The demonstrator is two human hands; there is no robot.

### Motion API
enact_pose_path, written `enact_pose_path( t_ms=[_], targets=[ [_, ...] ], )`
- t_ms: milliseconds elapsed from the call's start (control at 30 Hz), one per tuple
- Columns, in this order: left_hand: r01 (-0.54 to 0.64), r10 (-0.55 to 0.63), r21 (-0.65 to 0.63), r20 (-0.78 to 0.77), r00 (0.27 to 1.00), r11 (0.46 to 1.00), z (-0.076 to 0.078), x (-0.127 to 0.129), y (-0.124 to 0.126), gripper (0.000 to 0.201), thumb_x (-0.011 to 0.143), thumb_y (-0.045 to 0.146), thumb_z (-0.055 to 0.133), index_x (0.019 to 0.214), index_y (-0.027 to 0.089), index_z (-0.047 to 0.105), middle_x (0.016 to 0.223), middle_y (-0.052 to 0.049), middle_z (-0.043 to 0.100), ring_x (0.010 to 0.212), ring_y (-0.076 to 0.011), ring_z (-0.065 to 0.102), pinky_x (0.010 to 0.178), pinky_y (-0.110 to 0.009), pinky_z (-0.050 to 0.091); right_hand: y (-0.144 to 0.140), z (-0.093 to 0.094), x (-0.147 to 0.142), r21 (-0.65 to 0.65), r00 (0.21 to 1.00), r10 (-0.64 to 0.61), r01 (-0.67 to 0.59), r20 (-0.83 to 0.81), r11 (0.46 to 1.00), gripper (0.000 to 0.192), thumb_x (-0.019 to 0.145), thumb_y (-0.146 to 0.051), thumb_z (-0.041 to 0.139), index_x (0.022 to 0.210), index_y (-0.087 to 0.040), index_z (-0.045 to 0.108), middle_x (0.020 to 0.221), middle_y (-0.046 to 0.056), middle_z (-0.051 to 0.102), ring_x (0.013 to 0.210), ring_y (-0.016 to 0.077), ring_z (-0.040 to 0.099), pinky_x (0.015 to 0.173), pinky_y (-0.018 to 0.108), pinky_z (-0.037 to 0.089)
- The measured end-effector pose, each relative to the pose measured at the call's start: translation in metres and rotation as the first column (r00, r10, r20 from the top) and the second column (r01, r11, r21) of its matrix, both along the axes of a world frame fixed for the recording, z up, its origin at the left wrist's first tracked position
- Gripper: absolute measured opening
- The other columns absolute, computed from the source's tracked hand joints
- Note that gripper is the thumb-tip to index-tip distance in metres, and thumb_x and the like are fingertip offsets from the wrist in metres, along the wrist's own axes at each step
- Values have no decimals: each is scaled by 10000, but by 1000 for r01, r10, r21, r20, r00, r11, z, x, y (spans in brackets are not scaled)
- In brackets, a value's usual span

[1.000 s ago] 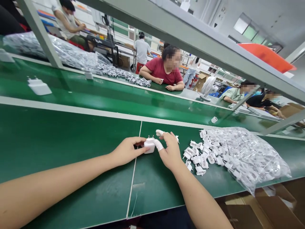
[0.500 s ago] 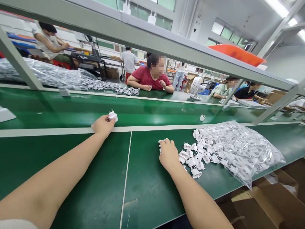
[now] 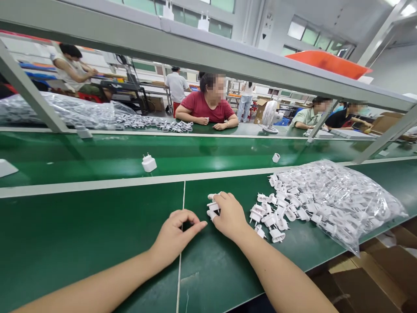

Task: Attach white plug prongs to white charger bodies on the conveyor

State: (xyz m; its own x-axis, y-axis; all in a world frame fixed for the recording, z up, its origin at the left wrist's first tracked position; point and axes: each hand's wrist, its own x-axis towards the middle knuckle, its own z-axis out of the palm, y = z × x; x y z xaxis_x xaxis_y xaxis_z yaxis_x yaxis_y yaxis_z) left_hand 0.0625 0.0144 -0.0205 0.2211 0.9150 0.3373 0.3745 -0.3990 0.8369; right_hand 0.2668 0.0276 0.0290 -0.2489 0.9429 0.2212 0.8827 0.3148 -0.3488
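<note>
Left hand (image 3: 174,234): lying empty on the green bench (image 3: 81,230) near its front edge, fingers loosely curled.
Right hand (image 3: 230,215): pinching a small white plug piece (image 3: 212,206), just beside the loose plug pile (image 3: 276,213).
Finished charger (image 3: 149,163): sitting alone on the belt (image 3: 81,158) beyond the bench's far edge.

Plug parts (image 3: 212,208) under right hand (image 3: 230,215) (half-hidden)

Both forearms are bare, and the right grip (image 3: 230,214) seemingly wears white finger cots (image 3: 212,205).

Plug parts (image 3: 272,217): glossy white plastic; bag (image 3: 342,195): clear crinkled film; bench (image 3: 81,226): matt green.
</note>
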Motion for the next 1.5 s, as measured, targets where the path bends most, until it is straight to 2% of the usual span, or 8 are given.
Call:
enact_pose_path(
  t_ms=[133, 200, 433, 700, 967, 1267, 1367, 1500],
  targets=[
    [106, -112, 317, -1, 994, 942, 9, -1, -2, 178, 934, 413, 745, 1008, 258, 699, 1029, -35, 726, 1038, -232, 640, 964, -396, 483, -6, 1, -5, 22, 995, 61, -59, -80, 998, 514, 751, -74, 647, 1251, -196, 664, 1104, 71, 689, 964, 247, 560, 800, 366, 480],
    [194, -177, 402, -80, 981, 895, 12, -4, -1, 265, 950, 387, 739, 1183, 284, 668, 1158, -48, 713, 1135, -242, 610, 1016, -415, 457, -9, 1, -6, 33, 983, 105, -101, -151, 994, 516, 735, -76, 651, 1237, -195, 670, 1065, 65, 692, 943, 239, 560, 790, 362, 476],
    [385, -255, 448, -325, 911, 807, 11, -6, -8, 463, 994, 487, 659, 1392, 264, 578, 1274, -90, 704, 1245, -280, 564, 1051, -438, 392, -12, -6, -10, 58, 916, 265, -260, -300, 964, 632, 678, -52, 615, 1298, -177, 636, 960, 50, 666, 888, 224, 545, 788, 351, 480],
    [319, -172, 545, -303, 937, 775, 12, -4, -12, 185, 1020, 320, 654, 1186, 254, 703, 1072, -35, 777, 1128, -244, 648, 993, -409, 345, -17, -12, -18, 40, 892, 343, -347, -296, 937, 694, 636, -20, 595, 1304, -208, 599, 921, 24, 636, 844, 211, 524, 772, 337, 459],
    [293, -140, 558, -301, 943, 776, 14, -2, -15, 180, 1018, 245, 634, 1185, 245, 699, 1116, -28, 777, 1168, -246, 634, 1046, -421, 308, -18, -5, -18, -25, 908, 283, -305, -310, 952, 451, 663, 6, 585, 1057, -207, 633, 889, 20, 601, 870, 209, 530, 769, 317, 461],
    [245, -92, 582, -280, 956, 775, 18, 0, -14, 125, 982, 242, 669, 1097, 247, 718, 1108, -9, 780, 1153, -246, 653, 1044, -433, 320, -17, -4, -19, -35, 897, 272, -303, -349, 952, 522, 626, 4, 612, 1100, -212, 647, 912, 19, 642, 892, 213, 570, 805, 332, 483],
    [231, -61, 617, -284, 957, 752, 22, -1, -17, 123, 965, 217, 676, 1083, 228, 711, 1113, -13, 780, 1158, -257, 657, 1053, -442, 326, -18, -3, -18, -47, 893, 256, -293, -371, 955, 502, 612, -7, 617, 1070, -208, 659, 888, 11, 642, 884, 213, 571, 798, 332, 490],
    [215, 0, 668, -306, 952, 712, 26, -1, -18, 108, 947, 202, 676, 1049, 213, 708, 1089, -19, 785, 1124, -260, 674, 1047, -444, 345, -18, -2, -17, -48, 873, 250, -296, -419, 954, 632, 622, -26, 636, 1224, -218, 643, 982, 28, 676, 954, 222, 598, 853, 349, 509]
  ],
)
